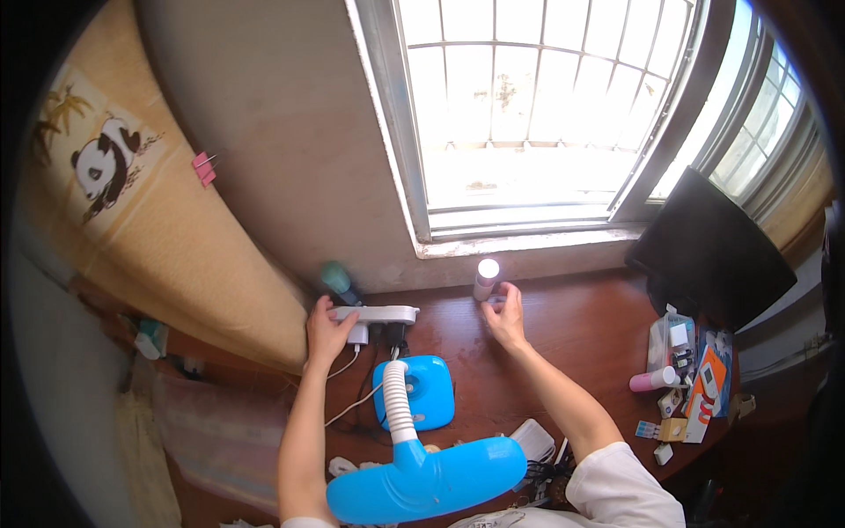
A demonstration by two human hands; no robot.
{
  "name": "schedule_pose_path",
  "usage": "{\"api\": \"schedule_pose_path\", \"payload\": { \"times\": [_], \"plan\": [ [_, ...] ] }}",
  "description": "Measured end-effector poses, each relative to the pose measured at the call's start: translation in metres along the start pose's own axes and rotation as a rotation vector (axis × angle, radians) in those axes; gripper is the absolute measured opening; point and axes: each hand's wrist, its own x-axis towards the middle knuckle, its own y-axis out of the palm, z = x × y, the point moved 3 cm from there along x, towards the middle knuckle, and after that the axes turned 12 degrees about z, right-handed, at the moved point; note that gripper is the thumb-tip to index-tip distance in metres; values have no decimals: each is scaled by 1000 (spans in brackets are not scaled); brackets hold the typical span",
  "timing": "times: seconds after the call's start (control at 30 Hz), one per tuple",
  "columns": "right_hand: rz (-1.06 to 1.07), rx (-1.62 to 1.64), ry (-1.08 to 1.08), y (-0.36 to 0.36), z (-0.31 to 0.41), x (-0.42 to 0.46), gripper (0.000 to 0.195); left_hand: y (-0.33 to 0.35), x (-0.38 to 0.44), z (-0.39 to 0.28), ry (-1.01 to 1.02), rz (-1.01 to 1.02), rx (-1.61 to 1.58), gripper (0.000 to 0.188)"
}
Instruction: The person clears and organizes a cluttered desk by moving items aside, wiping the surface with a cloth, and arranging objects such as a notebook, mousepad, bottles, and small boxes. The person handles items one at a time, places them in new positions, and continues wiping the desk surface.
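My left hand (328,332) grips the left end of a white power strip (386,315), thumb over its near side. A white charger (357,334) and a dark plug (395,330) sit in the strip. Just behind stands a green-capped bottle (337,277). My right hand (504,314) is beside a small pinkish bottle with a bright white top (484,284), near the wall; its fingers are curved, and whether they touch the bottle is unclear. A blue desk lamp (429,478) with a white flexible neck rises from its blue base (436,396) between my arms.
A dark monitor (716,251) stands at the right. Near it are a clear plastic box (662,343) of small items, a pink-and-white bottle (652,379) and small boxes. A yellow panda-print curtain (218,264) hangs at the left. White cables run beside the lamp base. A barred window is ahead.
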Motion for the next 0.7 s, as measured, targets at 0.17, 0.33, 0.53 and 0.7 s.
{"api": "schedule_pose_path", "payload": {
  "times": [0.17, 0.33, 0.53, 0.7],
  "plan": [
    [155, 44, 30, -23, 16, -29, 32, 23, 38, -32, -75, -2, 178, 42],
    [137, 65, 86, -18, 9, -22, 42, 67, 35, -81, 253, 216, 42, 31],
    [8, 105, 99, 12, 21, -1, 44, 126, 39, -105, 452, 319, 26, 39],
    [12, 100, 72, 35, 30, 3, 33, 146, 43, -98, 388, 225, 33, 46]
  ]
}}
